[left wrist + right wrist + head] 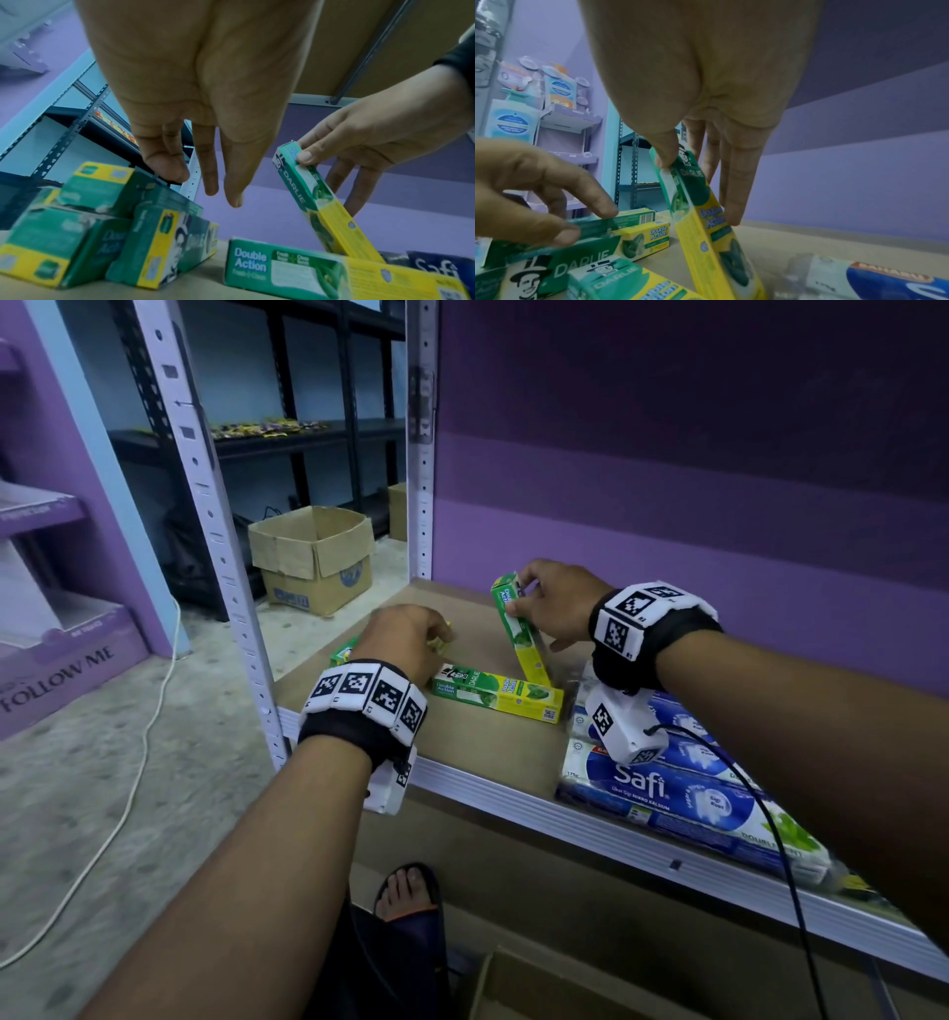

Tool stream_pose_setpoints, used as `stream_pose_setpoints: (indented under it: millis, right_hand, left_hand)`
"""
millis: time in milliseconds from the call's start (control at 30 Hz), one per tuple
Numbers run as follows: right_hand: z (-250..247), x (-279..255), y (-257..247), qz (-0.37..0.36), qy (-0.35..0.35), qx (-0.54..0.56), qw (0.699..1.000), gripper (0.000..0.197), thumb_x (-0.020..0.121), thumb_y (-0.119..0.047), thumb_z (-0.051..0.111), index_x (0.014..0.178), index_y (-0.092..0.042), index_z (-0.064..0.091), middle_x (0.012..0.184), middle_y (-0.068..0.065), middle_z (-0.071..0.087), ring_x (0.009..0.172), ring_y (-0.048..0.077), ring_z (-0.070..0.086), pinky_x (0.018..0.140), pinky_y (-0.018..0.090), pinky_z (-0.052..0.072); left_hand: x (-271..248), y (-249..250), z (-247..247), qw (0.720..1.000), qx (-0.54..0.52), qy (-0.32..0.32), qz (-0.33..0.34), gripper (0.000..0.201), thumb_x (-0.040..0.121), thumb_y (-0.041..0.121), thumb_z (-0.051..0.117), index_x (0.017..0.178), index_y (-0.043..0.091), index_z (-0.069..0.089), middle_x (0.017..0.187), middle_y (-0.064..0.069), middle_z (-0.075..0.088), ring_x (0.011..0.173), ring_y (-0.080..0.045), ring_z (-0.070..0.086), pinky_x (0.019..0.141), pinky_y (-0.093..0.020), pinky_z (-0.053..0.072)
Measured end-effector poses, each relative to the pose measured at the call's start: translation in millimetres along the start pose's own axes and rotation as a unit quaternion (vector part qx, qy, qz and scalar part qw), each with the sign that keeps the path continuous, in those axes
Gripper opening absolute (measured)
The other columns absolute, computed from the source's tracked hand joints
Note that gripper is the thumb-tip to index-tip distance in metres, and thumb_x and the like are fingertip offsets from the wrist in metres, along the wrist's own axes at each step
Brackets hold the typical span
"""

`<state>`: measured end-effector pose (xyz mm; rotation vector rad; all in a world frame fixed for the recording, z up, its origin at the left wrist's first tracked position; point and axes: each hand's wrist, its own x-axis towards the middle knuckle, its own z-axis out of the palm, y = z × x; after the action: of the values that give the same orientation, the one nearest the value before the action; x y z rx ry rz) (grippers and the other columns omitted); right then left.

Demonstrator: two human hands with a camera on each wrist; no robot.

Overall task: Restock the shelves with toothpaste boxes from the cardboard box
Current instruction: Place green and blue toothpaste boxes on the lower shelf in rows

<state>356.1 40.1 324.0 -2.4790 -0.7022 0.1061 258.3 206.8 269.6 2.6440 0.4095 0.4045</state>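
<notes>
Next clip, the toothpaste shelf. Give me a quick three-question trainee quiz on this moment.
1. True or false: the right hand holds a green and yellow toothpaste box tilted up at one end.
2. Which packs lie at the right end of the shelf? A) red soap bars B) blue and white Safi packs C) shampoo bottles
3. Fill in: the left hand is over a small heap of ____ boxes.

Key
1. True: thumb and fingers pinch its raised upper end, and the lower end is down by the flat box.
2. B
3. toothpaste; in the left wrist view its fingers are straight and grip nothing.
</notes>
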Motion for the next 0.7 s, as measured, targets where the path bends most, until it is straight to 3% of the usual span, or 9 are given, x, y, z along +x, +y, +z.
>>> stream_pose_setpoints:
  millis: [133,333,400,500,567,633,700]
  right_hand:
    - [6,9,-10,-0.037,-0.019,-0.103,0.994,0.037,0.094,-0.035,0.062,0.12,-0.01,0.055,0.117,0.013,0.062,0.102,0.032,0.062,0.087,0.046,0.054]
    - [21,19,-22,-0.064,-0.054,-0.214,0.973,0.036,0.094,-0.037,0.062,0.116,-0.009,0.063,0.111,0.013,0.066,0.087,0.028,0.062,0.07,0.034,0.05]
    - [28,22,-26,-0.071,-0.069,-0.254,0.962,0.04,0.093,-0.04,0.062,0.115,-0.007,0.065,0.11,0.014,0.068,0.086,0.028,0.064,0.073,0.035,0.053]
    - [38,29,-30,-0.086,-0.08,-0.301,0.946,0.045,0.091,-0.044,0.064,0.118,-0.007,0.065,0.118,0.012,0.066,0.104,0.03,0.063,0.087,0.034,0.053]
    - [46,33,-32,-0.088,-0.086,-0.314,0.941,0.046,0.09,-0.043,0.066,0.118,-0.007,0.065,0.117,0.012,0.065,0.103,0.03,0.063,0.082,0.03,0.052]
    - [52,38,-33,-0.093,-0.09,-0.331,0.935,0.038,0.089,-0.041,0.068,0.1,-0.005,0.065,0.106,0.013,0.065,0.091,0.03,0.061,0.071,0.027,0.045]
    - [58,42,-33,-0.093,-0.086,-0.349,0.929,0.04,0.087,-0.041,0.071,0.069,-0.01,0.053,0.079,0.008,0.059,0.069,0.025,0.053,0.058,0.023,0.038]
  left_hand:
    - [-1,-11,-6,0.998,0.021,0.043,-0.04,0.028,0.084,0.021,0.068,0.109,0.035,0.07,0.123,-0.003,0.063,0.121,-0.029,0.048,0.1,-0.039,0.046]
    - [-4,-22,-6,0.99,0.06,0.03,-0.122,0.03,0.085,0.031,0.071,0.114,0.038,0.066,0.128,-0.002,0.054,0.125,-0.034,0.04,0.102,-0.047,0.035]
    - [-3,-25,-4,0.991,0.044,0.019,-0.124,0.032,0.085,0.029,0.071,0.116,0.037,0.066,0.13,-0.003,0.052,0.125,-0.033,0.043,0.102,-0.048,0.037]
    - [-3,-26,-4,0.993,0.038,0.011,-0.114,0.034,0.085,0.027,0.071,0.118,0.035,0.065,0.132,-0.003,0.05,0.123,-0.031,0.048,0.101,-0.048,0.04]
    - [-2,-26,-4,0.993,0.044,0.007,-0.112,0.038,0.085,0.026,0.07,0.121,0.036,0.063,0.132,-0.003,0.049,0.123,-0.031,0.049,0.1,-0.048,0.041]
    - [-2,-26,-4,0.992,0.05,0.001,-0.113,0.042,0.085,0.026,0.07,0.126,0.034,0.06,0.133,-0.004,0.048,0.123,-0.031,0.049,0.101,-0.048,0.042]
    - [-1,-26,-5,0.992,0.056,-0.001,-0.114,0.044,0.085,0.026,0.07,0.127,0.031,0.059,0.133,-0.004,0.049,0.123,-0.031,0.049,0.101,-0.049,0.042]
